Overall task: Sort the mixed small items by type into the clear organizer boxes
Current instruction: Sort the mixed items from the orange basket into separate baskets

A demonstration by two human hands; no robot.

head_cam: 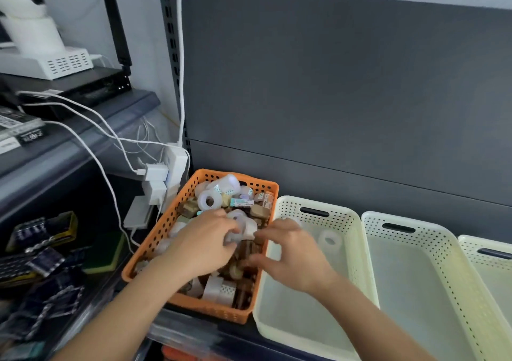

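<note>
my left hand [205,245] pinches a white tape roll [235,239] mid orange basket [166,222], culling one type. my right hand [291,255] hovers loose and empty at its right rim, i judge to relay; one sorted roll [329,239] lies in the cream bin [356,249] alongside.

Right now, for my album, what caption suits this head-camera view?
Left hand and right hand reach into an orange basket of tape rolls; one clear roll lies in the nearest cream basket.

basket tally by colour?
Orange basket: 1
Cream baskets: 3
Total: 4
</note>
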